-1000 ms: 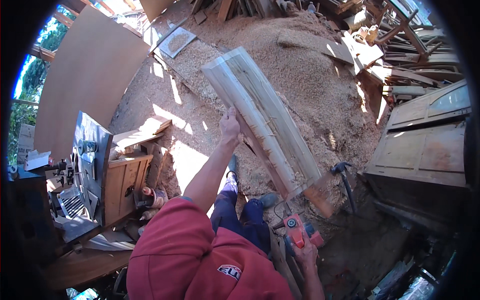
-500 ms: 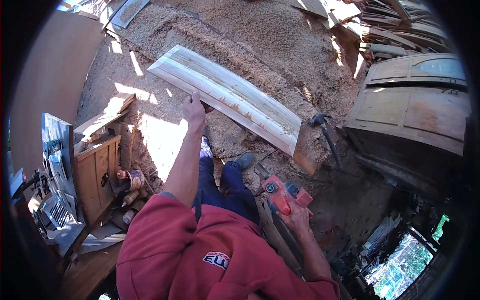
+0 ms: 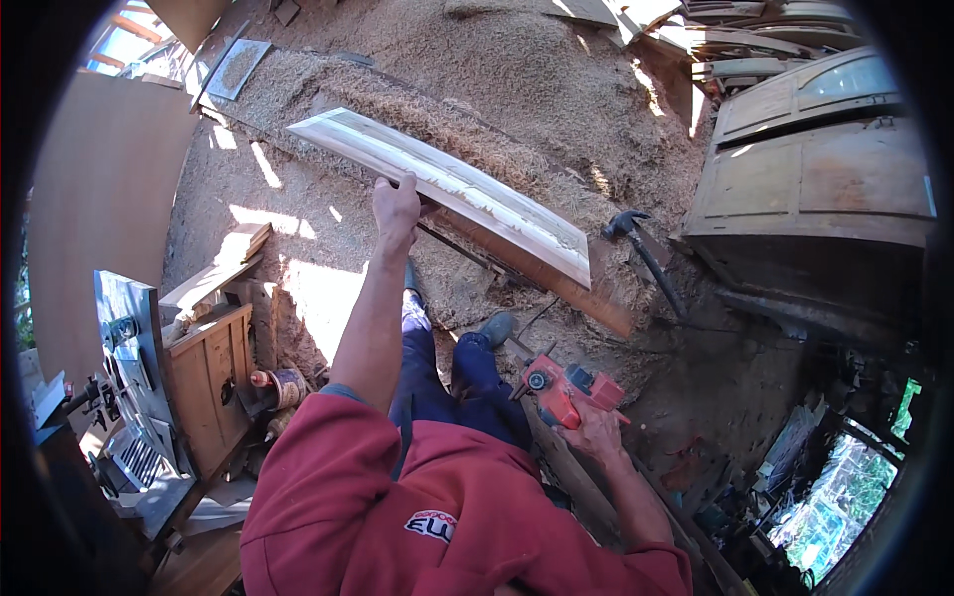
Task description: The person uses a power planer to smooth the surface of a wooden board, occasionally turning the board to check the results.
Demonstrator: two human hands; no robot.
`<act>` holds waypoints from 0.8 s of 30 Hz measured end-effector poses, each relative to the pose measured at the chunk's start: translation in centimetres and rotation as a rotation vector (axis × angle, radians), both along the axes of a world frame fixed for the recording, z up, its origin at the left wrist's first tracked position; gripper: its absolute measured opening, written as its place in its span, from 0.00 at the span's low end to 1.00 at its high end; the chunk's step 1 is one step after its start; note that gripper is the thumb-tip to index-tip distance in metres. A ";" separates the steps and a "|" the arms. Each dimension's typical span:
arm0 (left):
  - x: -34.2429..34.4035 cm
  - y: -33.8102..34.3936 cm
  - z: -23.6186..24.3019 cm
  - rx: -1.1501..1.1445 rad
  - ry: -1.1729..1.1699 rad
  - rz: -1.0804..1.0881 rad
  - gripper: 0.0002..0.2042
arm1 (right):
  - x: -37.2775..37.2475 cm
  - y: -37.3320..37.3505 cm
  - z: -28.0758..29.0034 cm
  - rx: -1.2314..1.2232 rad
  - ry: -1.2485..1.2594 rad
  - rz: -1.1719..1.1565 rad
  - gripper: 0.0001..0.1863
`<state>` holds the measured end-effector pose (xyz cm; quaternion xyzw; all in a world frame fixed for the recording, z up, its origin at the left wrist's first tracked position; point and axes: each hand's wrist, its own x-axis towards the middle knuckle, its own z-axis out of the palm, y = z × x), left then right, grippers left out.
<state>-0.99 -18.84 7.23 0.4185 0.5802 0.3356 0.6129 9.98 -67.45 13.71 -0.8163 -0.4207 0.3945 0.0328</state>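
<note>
My left hand (image 3: 398, 206) grips the near edge of a long, pale wooden panel (image 3: 457, 194), fingers partly hidden beneath it. The panel is held up and tilted, with bevelled edges and a rough, splintered strip along its face. A brown wooden beam (image 3: 556, 278) shows below it. Low on the right, my right hand (image 3: 594, 434) is wrapped around the handle of a red electric planer (image 3: 566, 389), which is apart from the panel. Beside the panel's right end is a claw hammer (image 3: 646, 260) with a dark handle.
Wood shavings (image 3: 556, 99) cover the ground ahead. A wooden cabinet (image 3: 805, 199) stands at the right, below stacked curved boards (image 3: 765, 40). At the left are a wooden box (image 3: 211, 375), a bottle (image 3: 278, 382) and a machine with a dark upright plate (image 3: 129, 328).
The panel has tipped so its face shows narrower, uncovering more of the beam under it. My left hand still holds it. The planer has shifted slightly in my right hand.
</note>
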 end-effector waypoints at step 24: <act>-1.3 11.8 -10.5 0.669 1.176 -0.756 0.54 | 3.3 6.6 -1.1 0.501 0.009 0.068 0.17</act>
